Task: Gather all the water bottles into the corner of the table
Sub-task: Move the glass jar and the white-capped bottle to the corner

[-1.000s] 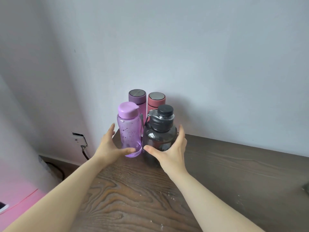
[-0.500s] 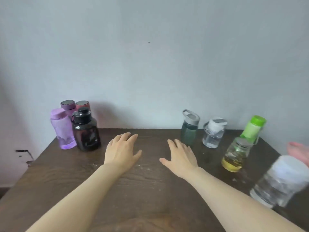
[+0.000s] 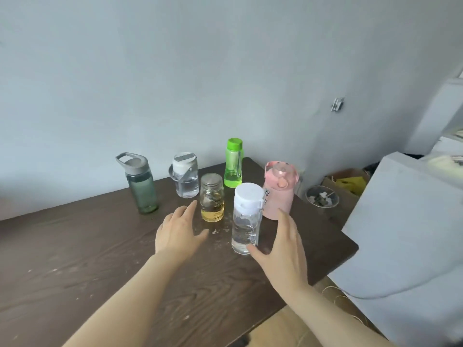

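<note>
1. Your left hand [image 3: 179, 230] is over the dark wood-grain table [image 3: 87, 251], fingers spread, holding nothing, just short of the glass jar [image 3: 212, 198].
2. Your right hand [image 3: 284, 249] is spread too, gripping nothing; the thumb is at the base of the clear bottle [image 3: 246, 219], whether it touches I can't tell.
3. The clear bottle: see-through plastic cylinder, white cap, clear liquid inside, upright near the table's front right.
4. Glass jar: short, round, metal screw lid, yellowish liquid in the bottom part, printed label.
5. Pink bottle [image 3: 279, 191]: opaque, squat, rounded lid, stands at the right edge behind the clear one.
6. Green bottle [image 3: 233, 162]: slim, translucent, bright green cap, near the back right corner.
7. Handled bottle [image 3: 185, 174]: clear, stubby, white lid, grey strap handle, part full of clear liquid.
8. Smoky bottle [image 3: 141, 184]: tall grey-green tinted plastic, grey loop lid, furthest left; contents unclear.
9. All six are upright, loosely grouped at the table's right end; white specks dot the tabletop.
</note>
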